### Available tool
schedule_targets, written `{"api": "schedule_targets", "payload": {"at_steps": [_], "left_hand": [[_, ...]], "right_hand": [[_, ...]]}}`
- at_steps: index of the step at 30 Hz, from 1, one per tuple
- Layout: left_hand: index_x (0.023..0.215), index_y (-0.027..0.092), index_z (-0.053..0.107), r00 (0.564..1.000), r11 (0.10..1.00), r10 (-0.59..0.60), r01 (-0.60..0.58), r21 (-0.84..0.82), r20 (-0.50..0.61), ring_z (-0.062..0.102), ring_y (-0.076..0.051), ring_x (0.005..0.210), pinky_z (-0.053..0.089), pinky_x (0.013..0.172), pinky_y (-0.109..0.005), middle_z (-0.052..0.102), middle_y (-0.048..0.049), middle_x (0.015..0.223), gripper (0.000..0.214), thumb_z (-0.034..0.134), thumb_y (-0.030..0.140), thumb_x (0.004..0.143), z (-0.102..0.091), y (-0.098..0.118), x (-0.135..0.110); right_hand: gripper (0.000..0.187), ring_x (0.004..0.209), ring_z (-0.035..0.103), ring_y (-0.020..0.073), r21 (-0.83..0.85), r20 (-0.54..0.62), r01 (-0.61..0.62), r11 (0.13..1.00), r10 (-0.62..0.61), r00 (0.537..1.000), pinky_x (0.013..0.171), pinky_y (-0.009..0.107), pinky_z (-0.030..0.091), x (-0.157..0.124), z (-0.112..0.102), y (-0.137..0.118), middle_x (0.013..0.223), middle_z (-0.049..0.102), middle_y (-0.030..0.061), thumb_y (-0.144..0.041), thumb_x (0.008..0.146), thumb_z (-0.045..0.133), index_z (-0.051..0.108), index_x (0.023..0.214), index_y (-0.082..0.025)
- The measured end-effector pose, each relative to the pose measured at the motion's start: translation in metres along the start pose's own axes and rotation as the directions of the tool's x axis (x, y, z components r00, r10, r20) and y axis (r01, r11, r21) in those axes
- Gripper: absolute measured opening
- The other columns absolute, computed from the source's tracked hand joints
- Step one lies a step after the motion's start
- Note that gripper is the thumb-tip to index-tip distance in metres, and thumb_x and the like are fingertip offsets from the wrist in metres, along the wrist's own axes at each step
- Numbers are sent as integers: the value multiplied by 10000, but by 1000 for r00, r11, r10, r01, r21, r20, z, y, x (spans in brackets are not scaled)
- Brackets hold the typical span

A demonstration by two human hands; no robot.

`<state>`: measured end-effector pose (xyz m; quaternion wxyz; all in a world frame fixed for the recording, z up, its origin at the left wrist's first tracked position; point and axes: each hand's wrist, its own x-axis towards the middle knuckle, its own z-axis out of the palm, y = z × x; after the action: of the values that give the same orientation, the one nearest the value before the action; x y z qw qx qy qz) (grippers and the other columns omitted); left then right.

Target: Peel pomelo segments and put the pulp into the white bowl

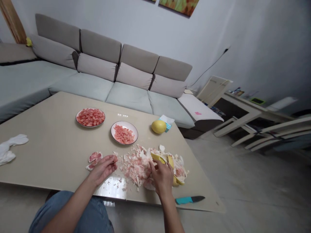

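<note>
My left hand (105, 166) pinches a small pink piece of pomelo flesh (115, 159) between thumb and fingers, above the table. Close beside it lie peeled pomelo segments (95, 157) with pink flesh and white membrane. My right hand (162, 177) hovers over a heap of torn pomelo membrane (138, 170), fingers curved and apart, with nothing visible in them. Yellow rind pieces (170, 160) lie in the heap, partly hidden behind that hand. Beyond the heap, a white plate (112, 132) holds some pink pulp, and another plate (77, 122) further left is piled with redder pulp.
A knife (187, 200) with a turquoise handle lies near the table's front right edge. A whole yellow pomelo (158, 127) sits by a tissue pack (168, 122) at the far right. Crumpled white tissue (12, 147) lies far left. A grey sofa (128, 97) stands behind the table.
</note>
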<state>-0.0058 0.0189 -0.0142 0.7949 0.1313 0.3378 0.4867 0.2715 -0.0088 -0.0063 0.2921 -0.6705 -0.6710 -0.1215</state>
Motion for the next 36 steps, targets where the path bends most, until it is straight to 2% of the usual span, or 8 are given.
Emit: {"api": "schedule_targets", "payload": {"at_steps": [5,11,13,16,19,23,31,36], "left_hand": [[838,111,677,1000,1000,21,-21,21,0,661,-100,644,566,634,-198,700,-57,804,60,714,118,791,-2,0,1],[875,105,703,999,997,35,-36,62,7,675,-129,730,572,722,-233,715,-81,877,122,743,129,763,-1,2,-1],[882,106,708,999,994,35,-38,104,28,672,-131,745,566,735,-232,718,-83,892,154,764,155,747,0,2,-2],[886,119,712,997,978,44,-55,199,60,667,-128,764,549,751,-225,725,-86,931,209,796,209,717,2,2,-5],[877,131,711,994,959,70,-90,269,82,666,-133,795,530,777,-227,732,-85,945,253,817,261,687,7,2,-9],[859,136,715,988,945,88,-122,304,125,661,-147,832,510,772,-221,732,-68,894,276,826,297,664,11,3,-13],[844,133,717,989,967,83,-110,229,125,649,-113,712,514,729,-218,705,-31,789,282,847,269,634,7,3,-11],[830,103,720,991,978,106,-118,173,81,650,-115,659,535,685,-222,703,-45,752,334,880,252,578,7,2,-10]], "right_hand": [[372,1112,563,316,11,-5,56,998,-56,998,1002,578,321,1,8,-10,1249,604,157,-158,829,505,607,1185,-189],[381,999,629,251,220,-26,-125,968,133,991,870,407,488,5,11,-25,1146,654,140,-250,914,432,564,1264,-177],[419,1029,623,269,241,51,-142,960,133,990,908,439,466,6,8,-36,1099,683,122,-255,900,466,539,1308,-194],[569,1265,468,322,363,162,-95,927,38,986,1027,506,370,6,3,-62,1322,567,131,-261,813,607,485,1366,-212],[519,1142,585,261,616,307,-189,765,-12,952,957,411,466,2,2,-93,1259,620,108,-289,817,646,528,1319,-229],[218,883,658,205,729,334,-245,640,-20,942,837,331,505,1,4,-120,960,708,65,-283,807,676,693,1010,-206],[206,789,636,183,809,540,-521,271,8,842,751,298,510,6,10,-122,845,690,44,-333,773,717,696,905,-177],[220,814,628,174,804,587,-586,102,25,809,786,295,504,-1,18,-120,861,681,29,-322,746,752,693,912,-189]]}}
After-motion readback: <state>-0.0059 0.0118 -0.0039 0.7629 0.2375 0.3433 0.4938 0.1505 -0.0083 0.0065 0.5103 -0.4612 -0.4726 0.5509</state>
